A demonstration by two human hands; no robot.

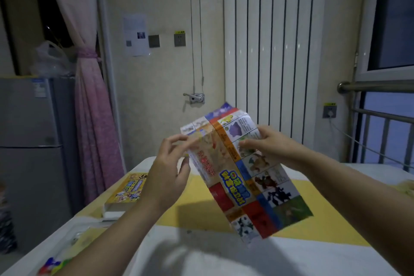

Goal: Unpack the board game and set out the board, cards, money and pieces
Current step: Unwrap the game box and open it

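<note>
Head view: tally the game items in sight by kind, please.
Folded board: 1
Yellow game box: 1
Cluster of coloured pieces, too blurred to count singly: 1
Total: 3

The board (244,177) is a patchwork of red, blue, orange and green squares with blue-and-yellow lettering, a yellow box (127,192) to its left, a yellow mat (313,228) beneath it and a pink curtain (89,107) far to its left.
</note>
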